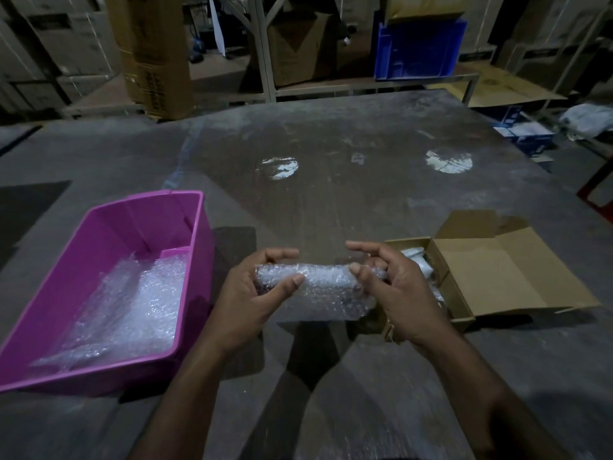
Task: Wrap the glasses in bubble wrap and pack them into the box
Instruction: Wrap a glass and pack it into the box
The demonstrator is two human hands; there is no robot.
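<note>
A pink bin (109,260) holding loose bubble wrap (132,303) sits at the desk's (331,180) left; the left hand (252,293) grips one end of a bubble-wrapped roll (318,280) above the desk; the right hand (394,287) pinches the other end; beside it lies the open cardboard box (491,280).

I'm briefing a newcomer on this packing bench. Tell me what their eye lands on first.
First, the bubble-wrapped roll at centre, held above the table between the left hand and right hand. Next, the bright pink tub at left with loose bubble wrap inside, and the open cardboard box at right.
</note>
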